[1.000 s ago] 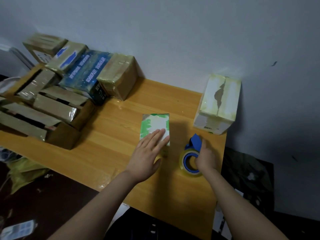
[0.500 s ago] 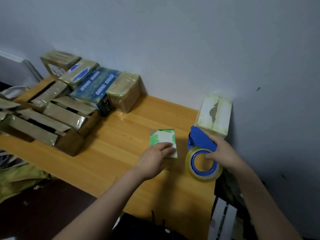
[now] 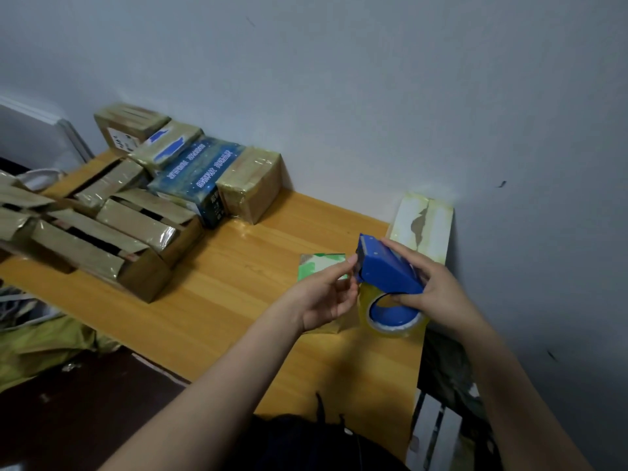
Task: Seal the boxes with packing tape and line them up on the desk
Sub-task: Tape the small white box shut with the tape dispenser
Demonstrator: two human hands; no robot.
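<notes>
**At the desk's near right edge: fingers close to the cutter teeth**

Above the desk, the blue tape dispenser is gripped by the right hand, with the fingers curled round its body. The left hand is curled at the toothed mouth; whether the tape end is pinched cannot be told. The green-and-white box lies flat just beyond, unheld.

A fingertip could be nicked if the tape is tugged across the teeth, and freed tape could fold onto itself. The unsteadied box might slide when pressed.

White characters are printed along the blue box at far left, but are too blurred to be read. The white label on the farthest carton is likewise illegible.
</notes>
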